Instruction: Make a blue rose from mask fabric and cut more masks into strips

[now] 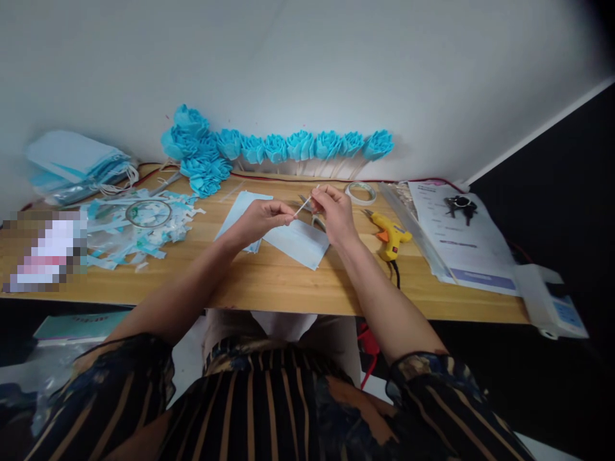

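Between my two hands runs a short, thin white stick-like piece [303,205], slanting up to the right. Its lower end is pinched in the fingertips of my left hand [266,218]. At the upper end, my right hand [334,210] grips it with thumb and fingers. Whether it is stiff or a cord I cannot tell. Under the hands lie light-blue face masks [298,243] on the wooden table. Scissors [318,222] rest just behind, partly hidden by my right hand.
Blue flowers [300,146] on sticks lean along the wall. A yellow glue gun [391,235], a tape roll [360,192] and papers [446,237] with keys [460,206] lie to the right. Blue and white scraps [180,221] and bagged masks [79,160] are at left.
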{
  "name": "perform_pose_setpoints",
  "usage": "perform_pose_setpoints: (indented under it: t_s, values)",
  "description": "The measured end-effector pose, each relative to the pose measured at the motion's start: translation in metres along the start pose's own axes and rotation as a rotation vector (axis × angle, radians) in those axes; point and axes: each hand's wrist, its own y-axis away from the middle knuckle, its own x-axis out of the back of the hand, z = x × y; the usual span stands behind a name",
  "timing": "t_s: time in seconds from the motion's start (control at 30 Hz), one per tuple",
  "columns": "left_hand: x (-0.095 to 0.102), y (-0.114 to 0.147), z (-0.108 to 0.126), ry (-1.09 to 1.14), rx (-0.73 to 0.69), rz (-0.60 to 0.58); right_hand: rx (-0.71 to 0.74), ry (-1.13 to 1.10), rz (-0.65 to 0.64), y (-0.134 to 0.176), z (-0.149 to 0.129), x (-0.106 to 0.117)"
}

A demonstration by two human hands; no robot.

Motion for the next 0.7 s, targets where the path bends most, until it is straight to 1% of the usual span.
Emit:
perform_pose_setpoints:
  t_s: [0.13,0.2,0.4,0.53,0.7]
  values:
    - [0.0033,-0.0005,-0.0038,0.108,0.044,-0.01,-0.057,-0.121,-0.13,-0.0002,-0.0026,0.0014]
    - [0.0038,-0.0002,-0.006,0.153,0.071,-0.026,-0.043,-0.143,-0.172,-0.0002,-0.0041,0.0017]
    - [0.0014,0.0017,-0.0037,0.159,0.089,-0.097,0.06,0.009,-0.125,-0.0011,-0.0017,0.0017]
    - [0.0009,0.0009,-0.0019,0.145,0.097,-0.1,0.109,0.082,-0.101,-0.0013,0.0021,0.0025]
    - [0.0009,0.0007,0.0002,0.113,0.12,-0.091,0.115,0.08,-0.085,-0.0016,0.004,0.003]
